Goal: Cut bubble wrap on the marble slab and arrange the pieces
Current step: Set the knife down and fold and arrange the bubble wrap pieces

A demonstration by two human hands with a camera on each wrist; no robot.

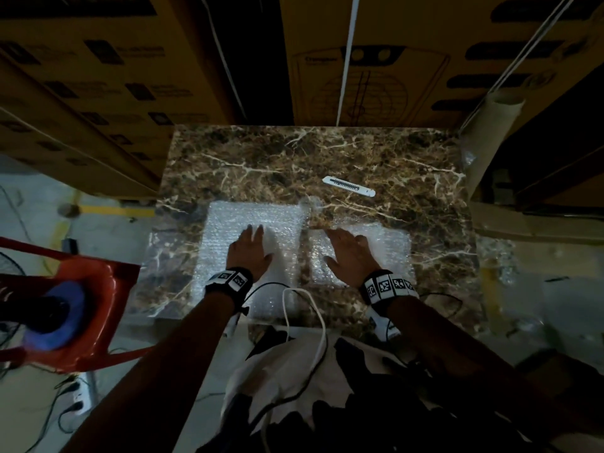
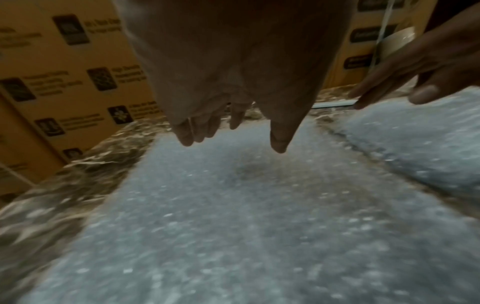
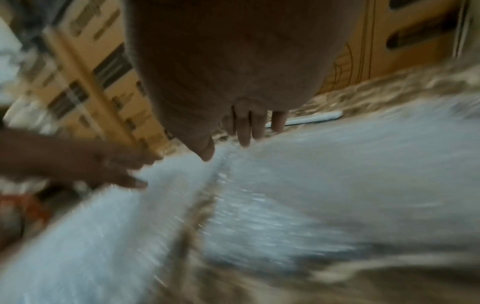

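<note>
While hands (image 1: 250,253) flat, two bubble wrap pieces (image 1: 228,223) on slab (image 1: 294,152)

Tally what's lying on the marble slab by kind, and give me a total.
Bubble wrap pieces: 2, a left piece and a right piece
White utility knife: 1
Total: 3

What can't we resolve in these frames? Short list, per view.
- Head view: utility knife too small to tell whether the blade is out.
- Head view: left hand and right hand cover the bubble wrap pieces under them; contact pressure unclear.
- Left wrist view: the palm hides the fingers' contact; wrap texture motion-blurred.
- Right wrist view: heavy blur; gap between pieces and marble slab edges indistinct.
- Carton print unreadable, dim.
</note>
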